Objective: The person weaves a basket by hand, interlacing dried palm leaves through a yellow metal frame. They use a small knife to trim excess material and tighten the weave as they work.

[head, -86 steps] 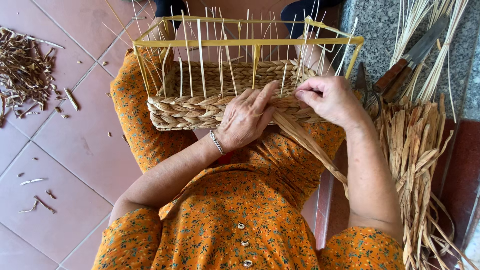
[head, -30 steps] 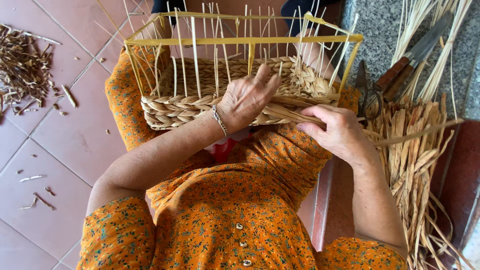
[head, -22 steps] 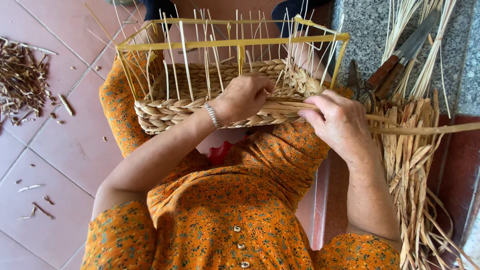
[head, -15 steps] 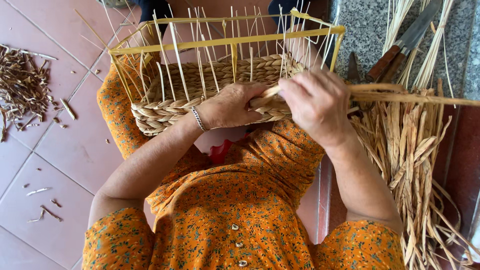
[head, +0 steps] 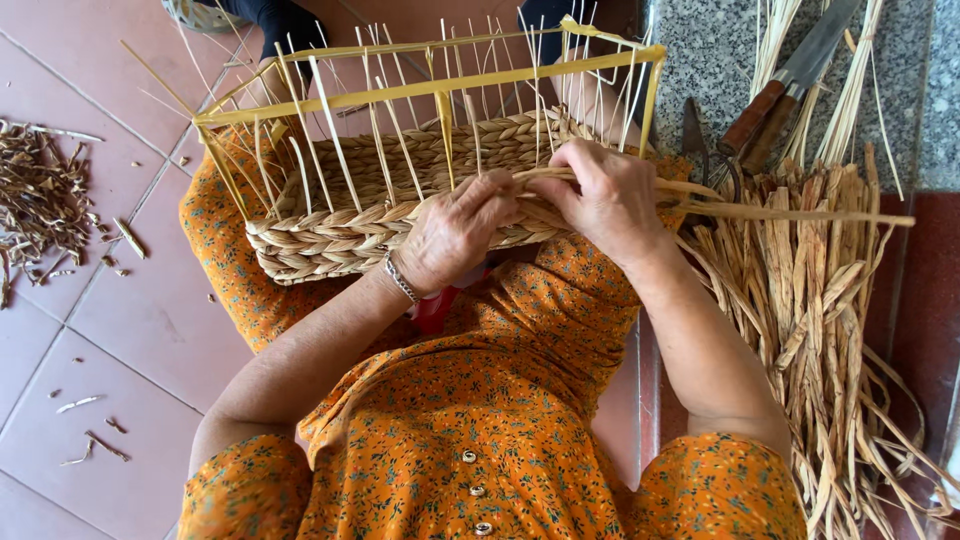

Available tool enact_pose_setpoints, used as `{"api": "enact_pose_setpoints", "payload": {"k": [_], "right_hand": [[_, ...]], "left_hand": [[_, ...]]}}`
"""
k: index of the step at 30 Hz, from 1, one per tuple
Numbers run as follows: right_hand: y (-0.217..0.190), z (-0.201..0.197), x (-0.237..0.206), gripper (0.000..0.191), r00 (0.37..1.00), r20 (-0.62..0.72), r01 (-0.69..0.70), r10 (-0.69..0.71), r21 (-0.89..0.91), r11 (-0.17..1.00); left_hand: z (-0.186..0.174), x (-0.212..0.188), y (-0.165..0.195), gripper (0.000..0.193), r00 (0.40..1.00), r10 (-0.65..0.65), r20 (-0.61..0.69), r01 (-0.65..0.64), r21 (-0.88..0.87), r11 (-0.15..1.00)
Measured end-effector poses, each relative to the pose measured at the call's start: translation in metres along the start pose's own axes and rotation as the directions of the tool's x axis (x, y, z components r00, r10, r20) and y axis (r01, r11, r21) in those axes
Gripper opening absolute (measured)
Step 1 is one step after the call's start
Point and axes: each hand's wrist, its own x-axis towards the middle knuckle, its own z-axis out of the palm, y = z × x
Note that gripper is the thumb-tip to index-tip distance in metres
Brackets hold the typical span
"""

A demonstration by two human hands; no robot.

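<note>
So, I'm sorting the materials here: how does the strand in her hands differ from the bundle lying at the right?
The strand is single, pulled out straight sideways and held by the right hand at the basket; the bundle is many strips, loose, lying lengthwise on the floor. The strand's near end runs into the weave, while the bundle lies apart, untouched. Both are the same pale, dry straw colour.
</note>
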Motion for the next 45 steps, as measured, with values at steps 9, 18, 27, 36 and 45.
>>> {"api": "enact_pose_setpoints", "payload": {"k": [9, 18, 27, 36, 45], "right_hand": [[-0.010, 0.003, -0.040, 0.029, 0.956, 0.164, -0.261, 0.245, 0.083, 0.962], [-0.009, -0.036, -0.073, 0.047, 0.868, 0.201, -0.461, 0.454, -0.010, 0.887], [0.057, -0.079, -0.164, 0.060, 0.456, 0.356, -0.879, 0.816, 0.040, 0.474], [0.155, -0.084, -0.136, 0.027, 0.522, -0.144, -0.751, 0.841, 0.389, 0.533], [0.222, -0.063, -0.063, 0.029, 0.628, -0.373, -0.772, 0.683, -0.186, 0.608]], "left_hand": [[0.018, 0.020, -0.020, 0.012, 0.929, -0.349, 0.125, 0.370, -0.294, 0.881], [0.017, 0.033, -0.009, 0.021, 0.863, -0.484, 0.143, 0.505, -0.228, 0.833], [-0.016, 0.021, 0.025, 0.009, 0.953, -0.241, 0.185, 0.262, -0.098, 0.960], [-0.016, 0.036, 0.022, 0.009, 0.871, -0.380, 0.313, 0.419, -0.068, 0.905], [-0.011, 0.052, 0.027, 0.018, 0.767, -0.531, 0.359, 0.585, -0.055, 0.809]]}}
